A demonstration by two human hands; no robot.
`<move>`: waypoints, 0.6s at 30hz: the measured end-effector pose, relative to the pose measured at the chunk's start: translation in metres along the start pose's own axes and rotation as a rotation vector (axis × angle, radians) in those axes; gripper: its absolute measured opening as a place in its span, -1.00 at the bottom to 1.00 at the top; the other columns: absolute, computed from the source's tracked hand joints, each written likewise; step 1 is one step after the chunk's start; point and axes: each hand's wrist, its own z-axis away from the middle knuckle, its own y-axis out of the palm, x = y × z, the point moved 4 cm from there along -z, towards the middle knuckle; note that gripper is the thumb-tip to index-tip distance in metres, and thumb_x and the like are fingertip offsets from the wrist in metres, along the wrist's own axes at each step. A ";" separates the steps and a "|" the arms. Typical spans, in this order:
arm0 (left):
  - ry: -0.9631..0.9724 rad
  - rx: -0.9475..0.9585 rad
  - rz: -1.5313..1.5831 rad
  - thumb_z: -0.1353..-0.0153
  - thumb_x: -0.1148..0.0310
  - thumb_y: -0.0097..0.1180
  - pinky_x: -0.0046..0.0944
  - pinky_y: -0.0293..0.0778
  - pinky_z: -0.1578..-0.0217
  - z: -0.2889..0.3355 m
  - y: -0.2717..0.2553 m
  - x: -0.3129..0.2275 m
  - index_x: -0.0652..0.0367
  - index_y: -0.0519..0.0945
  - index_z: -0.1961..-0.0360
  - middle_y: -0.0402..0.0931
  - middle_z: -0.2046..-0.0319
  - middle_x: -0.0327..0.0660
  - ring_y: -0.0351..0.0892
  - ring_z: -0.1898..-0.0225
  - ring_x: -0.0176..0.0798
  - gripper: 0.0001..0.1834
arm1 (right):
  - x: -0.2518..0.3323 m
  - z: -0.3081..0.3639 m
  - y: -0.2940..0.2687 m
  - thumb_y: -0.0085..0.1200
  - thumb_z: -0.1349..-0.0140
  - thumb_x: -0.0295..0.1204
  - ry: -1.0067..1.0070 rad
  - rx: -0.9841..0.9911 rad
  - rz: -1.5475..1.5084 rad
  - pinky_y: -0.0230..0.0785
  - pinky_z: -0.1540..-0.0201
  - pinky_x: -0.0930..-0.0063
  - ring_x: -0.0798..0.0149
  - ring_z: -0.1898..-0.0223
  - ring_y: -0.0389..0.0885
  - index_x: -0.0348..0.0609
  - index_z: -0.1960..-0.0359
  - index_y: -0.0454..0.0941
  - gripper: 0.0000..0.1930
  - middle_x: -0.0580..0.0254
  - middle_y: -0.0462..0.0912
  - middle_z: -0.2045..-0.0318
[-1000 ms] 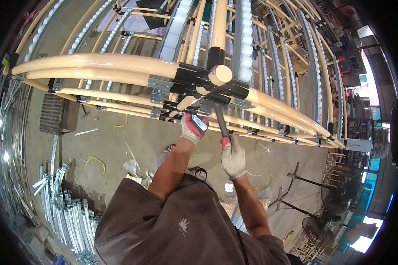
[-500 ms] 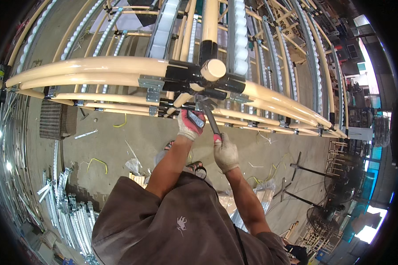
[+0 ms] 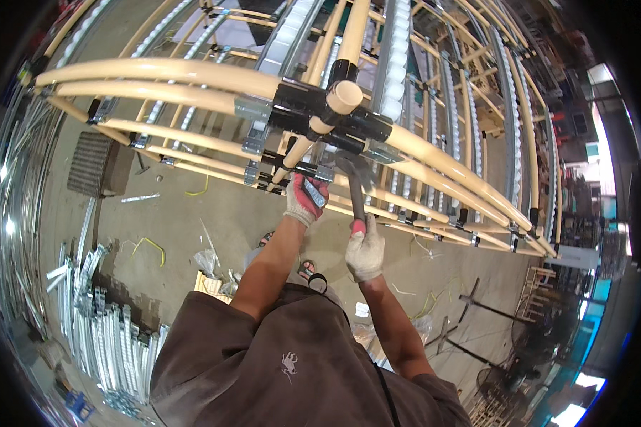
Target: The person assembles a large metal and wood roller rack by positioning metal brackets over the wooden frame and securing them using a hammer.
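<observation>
Both hands wear pale work gloves with pink on the fingers. My left hand (image 3: 305, 202) is closed around a small silver metal piece (image 3: 315, 192), just below a lower joint of the tube rack. In my right hand (image 3: 365, 252) is a hammer (image 3: 356, 196), gripped by its dark handle. Its head is smeared by motion and sits under the rack's upper joint, a little right of my left hand. Cream tubes (image 3: 171, 70) meet there in a black connector (image 3: 303, 107), with silver brackets (image 3: 253, 108) beside it.
Roller tracks (image 3: 289, 35) run away from me across the rack. Metal rail pieces (image 3: 110, 349) lie heaped at the lower left, near a dark ribbed mat or box (image 3: 91, 164). Yellow straps (image 3: 149, 249) and plastic scraps litter the floor. Black stands (image 3: 470, 306) are at the right.
The hammer head has shifted slightly right, away from my left hand. My left hand still grips the metal piece. The whole view has tilted a little, so the rack appears turned.
</observation>
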 end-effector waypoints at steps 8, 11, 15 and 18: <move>0.221 0.155 -0.134 -0.34 -0.03 0.05 -0.18 0.60 0.26 0.021 0.016 0.002 0.07 0.49 0.24 0.52 0.34 -0.23 0.54 0.34 -0.18 -0.63 | -0.043 -0.027 -0.012 -0.18 -0.39 -0.18 -0.037 0.147 -0.083 0.37 0.20 -0.15 -0.36 0.24 0.56 -0.30 0.05 0.48 -0.60 -0.33 0.60 0.35; 0.267 0.347 -0.146 -0.37 0.08 0.05 -0.25 0.56 0.16 0.030 -0.006 0.000 0.14 0.51 0.04 0.56 0.03 -0.05 0.60 0.04 -0.10 -0.65 | -0.042 -0.020 -0.012 -0.15 -0.38 -0.23 -0.074 0.132 -0.094 0.39 0.25 -0.08 -0.33 0.30 0.58 -0.27 0.09 0.48 -0.67 -0.27 0.60 0.41; 0.291 0.068 -0.202 -0.31 0.14 0.15 -0.28 0.51 0.36 -0.006 -0.156 -0.016 0.11 0.53 0.05 0.63 0.13 -0.12 0.65 0.16 -0.16 -0.68 | -0.046 -0.010 0.014 -0.14 -0.36 -0.37 -0.227 0.217 0.109 0.38 0.40 0.19 -0.11 0.48 0.58 -0.29 0.17 0.45 -0.78 -0.11 0.49 0.59; 0.338 -0.156 -0.292 -0.26 0.15 0.22 -0.32 0.47 0.46 -0.021 -0.245 -0.013 0.10 0.55 0.05 0.65 0.19 -0.18 0.67 0.26 -0.22 -0.67 | -0.093 0.029 0.035 -0.10 -0.36 -0.35 -0.325 0.211 -0.006 0.34 0.50 0.25 0.07 0.56 0.55 -0.25 0.18 0.45 -0.80 0.05 0.48 0.62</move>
